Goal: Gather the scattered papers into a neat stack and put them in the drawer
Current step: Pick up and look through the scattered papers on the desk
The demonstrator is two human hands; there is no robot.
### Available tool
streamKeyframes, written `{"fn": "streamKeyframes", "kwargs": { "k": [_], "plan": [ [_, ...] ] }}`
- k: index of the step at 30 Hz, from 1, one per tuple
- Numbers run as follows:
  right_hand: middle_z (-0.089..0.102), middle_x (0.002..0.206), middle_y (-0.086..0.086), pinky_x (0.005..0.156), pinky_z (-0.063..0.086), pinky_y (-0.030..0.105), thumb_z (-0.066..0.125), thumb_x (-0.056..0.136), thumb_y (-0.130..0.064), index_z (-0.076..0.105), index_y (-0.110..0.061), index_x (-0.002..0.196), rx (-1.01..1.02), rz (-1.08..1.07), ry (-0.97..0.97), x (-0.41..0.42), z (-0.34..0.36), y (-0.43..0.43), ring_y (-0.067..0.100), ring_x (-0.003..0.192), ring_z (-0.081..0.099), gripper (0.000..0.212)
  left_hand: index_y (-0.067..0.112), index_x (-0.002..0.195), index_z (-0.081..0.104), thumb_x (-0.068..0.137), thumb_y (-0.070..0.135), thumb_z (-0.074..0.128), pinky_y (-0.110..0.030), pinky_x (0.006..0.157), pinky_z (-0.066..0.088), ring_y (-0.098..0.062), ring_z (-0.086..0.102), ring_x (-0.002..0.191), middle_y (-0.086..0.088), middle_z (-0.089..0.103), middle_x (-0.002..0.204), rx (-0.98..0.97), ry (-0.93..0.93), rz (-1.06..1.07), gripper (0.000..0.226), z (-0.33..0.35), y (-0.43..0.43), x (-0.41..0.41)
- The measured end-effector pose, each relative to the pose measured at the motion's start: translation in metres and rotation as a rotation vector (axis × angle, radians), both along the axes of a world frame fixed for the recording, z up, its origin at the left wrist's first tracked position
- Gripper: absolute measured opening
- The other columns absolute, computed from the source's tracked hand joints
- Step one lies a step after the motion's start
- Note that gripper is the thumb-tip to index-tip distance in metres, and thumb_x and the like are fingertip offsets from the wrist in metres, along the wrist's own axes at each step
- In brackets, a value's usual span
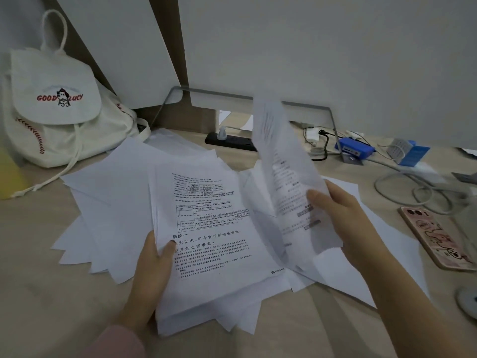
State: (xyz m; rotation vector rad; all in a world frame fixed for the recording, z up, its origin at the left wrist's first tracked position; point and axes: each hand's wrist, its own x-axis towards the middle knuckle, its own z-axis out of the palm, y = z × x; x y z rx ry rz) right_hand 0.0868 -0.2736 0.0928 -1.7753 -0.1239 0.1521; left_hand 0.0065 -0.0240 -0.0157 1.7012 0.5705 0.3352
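Tabletop [38, 293] had papers [111, 197] fanned across its middle, so stacking looked maybe half done. Left hand [152, 267] had a grip on the main stack [214, 254] at its left edge, and right hand [343, 218] pinched one lifted sheet [281, 161]. Drawer wasn't in view, and the sheet's print was too blurry to read.

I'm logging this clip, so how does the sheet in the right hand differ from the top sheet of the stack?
The lifted sheet stands up curved, print blurred; the top sheet lies flat on the stack, print sharp. The right hand pinches the lifted sheet; the left hand grips the stack, thumb on the top sheet. Both are white, printed black.
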Motion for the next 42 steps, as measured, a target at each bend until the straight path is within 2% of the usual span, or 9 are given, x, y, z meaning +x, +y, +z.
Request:
{"fn": "streamKeyframes", "kwargs": {
  "k": [3, 8, 12, 17, 26, 29, 36, 39, 42],
  "plan": [
    [0.074, 0.095, 0.004, 0.068, 0.055, 0.036, 0.053, 0.089, -0.023, 0.066, -0.025, 0.107, 0.321, 0.116, 0.185, -0.005, 0.003, -0.007, 0.021, 0.081, 0.070, 0.022, 0.019, 0.118, 0.046, 0.096, 0.013, 0.042, -0.017, 0.067, 0.040, -0.005, 0.054, 0.085, 0.006, 0.056, 0.099, -0.019, -0.008, 0.005, 0.023, 0.001, 0.000, 0.000],
    [0.074, 0.100, 0.005, 0.060, 0.056, 0.030, 0.050, 0.092, -0.020, 0.063, -0.020, 0.112, 0.351, 0.043, 0.288, -0.003, -0.019, -0.013, 0.021, 0.082, 0.072, 0.024, 0.012, 0.126, 0.046, 0.096, 0.012, 0.043, -0.017, 0.068, 0.039, -0.013, 0.052, 0.091, 0.002, 0.055, 0.106, -0.006, -0.013, 0.011, 0.030, 0.000, 0.000, 0.000],
    [0.071, 0.091, 0.008, 0.059, 0.050, 0.030, 0.048, 0.093, -0.009, 0.063, -0.011, 0.104, -0.028, -0.015, 0.302, 0.004, -0.041, -0.009, 0.026, 0.078, 0.067, 0.019, 0.016, 0.122, 0.047, 0.096, 0.013, 0.044, -0.018, 0.066, 0.040, -0.017, 0.055, 0.094, 0.004, 0.057, 0.102, -0.076, 0.004, 0.006, 0.027, 0.000, 0.003, 0.001],
    [0.060, 0.077, 0.003, 0.048, 0.044, 0.018, 0.039, 0.092, -0.003, 0.053, -0.025, 0.076, -0.640, 0.119, 0.075, 0.030, -0.043, -0.007, 0.013, 0.063, 0.057, 0.030, 0.025, 0.120, 0.050, 0.094, 0.014, 0.049, -0.024, 0.071, 0.043, -0.012, 0.057, 0.090, 0.005, 0.059, 0.102, -0.208, 0.007, -0.041, 0.028, 0.006, 0.016, 0.001],
    [0.060, 0.118, 0.006, 0.094, 0.035, 0.036, 0.035, 0.089, -0.001, 0.054, -0.022, 0.122, -1.398, 0.228, -0.464, 0.064, -0.018, 0.033, 0.026, 0.113, 0.048, 0.043, 0.028, 0.102, 0.060, 0.095, 0.015, 0.046, -0.034, 0.079, 0.049, -0.020, 0.064, 0.095, 0.000, 0.068, 0.104, -0.333, 0.104, -0.205, 0.020, 0.009, 0.034, 0.003],
    [0.056, 0.125, 0.004, 0.115, 0.015, 0.045, 0.039, 0.087, -0.001, 0.052, -0.023, 0.125, -1.425, 0.341, -0.644, 0.062, -0.024, 0.062, 0.024, 0.123, 0.042, 0.046, 0.024, 0.106, 0.059, 0.095, 0.014, 0.044, -0.031, 0.076, 0.048, -0.018, 0.063, 0.094, 0.000, 0.067, 0.103, -0.346, 0.118, -0.228, 0.021, 0.008, 0.033, 0.008],
    [0.054, 0.122, 0.008, 0.116, 0.001, 0.051, 0.041, 0.087, 0.000, 0.052, -0.018, 0.124, -1.326, 0.472, -0.804, 0.042, -0.047, 0.134, 0.027, 0.123, 0.040, 0.043, 0.022, 0.129, 0.044, 0.098, 0.026, 0.038, -0.022, 0.097, 0.029, -0.010, 0.046, 0.109, 0.005, 0.051, 0.120, -0.313, 0.096, -0.214, 0.032, 0.013, 0.024, 0.012],
    [0.054, 0.119, 0.011, 0.115, -0.001, 0.052, 0.041, 0.087, -0.001, 0.054, -0.014, 0.123, -1.274, 0.496, -0.819, 0.036, -0.054, 0.157, 0.030, 0.121, 0.039, 0.040, 0.028, 0.114, 0.050, 0.094, 0.035, 0.044, -0.009, 0.082, 0.036, 0.005, 0.058, 0.086, 0.021, 0.054, 0.105, -0.248, 0.103, -0.258, 0.022, 0.014, 0.020, 0.009],
    [0.056, 0.117, 0.014, 0.116, 0.002, 0.051, 0.045, 0.086, 0.001, 0.056, -0.012, 0.122, -1.150, 0.476, -0.817, 0.032, -0.060, 0.175, 0.032, 0.120, 0.041, 0.039, 0.025, 0.116, 0.054, 0.088, 0.029, 0.057, -0.006, 0.058, 0.047, 0.005, 0.066, 0.077, 0.013, 0.065, 0.102, -0.133, 0.137, -0.336, 0.028, 0.009, 0.024, 0.005]
  ]
}}
